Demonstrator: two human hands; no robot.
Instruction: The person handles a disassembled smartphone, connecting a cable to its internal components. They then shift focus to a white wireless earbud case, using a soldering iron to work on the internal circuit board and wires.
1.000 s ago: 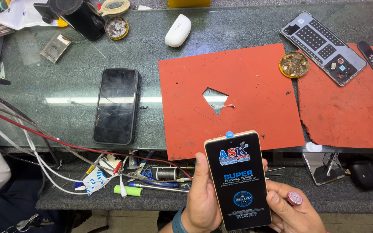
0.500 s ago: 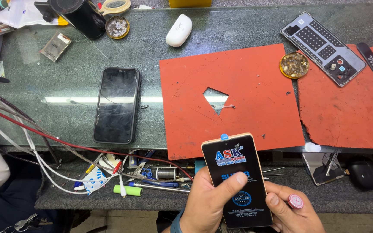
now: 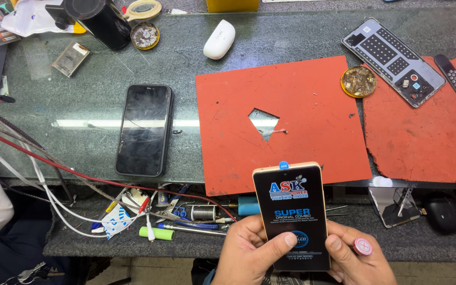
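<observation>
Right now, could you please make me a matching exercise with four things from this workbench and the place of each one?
Things:
1. Phone screen part
2. Black phone
3. White mouse
4. Small round tin

Places:
A. on the red mat's right edge
B. on the glass, left of the mat
C. between left hand and right hand
D. at the bench's far side

Pairs: 1-C, 2-B, 3-D, 4-A

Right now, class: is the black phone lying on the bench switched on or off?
Off: the black phone lies face up, its screen dark, showing only scratches.

Two bare hands, left hand (image 3: 249, 253), right hand (image 3: 354, 261), no rings, blue cuff edge at left wrist
</observation>
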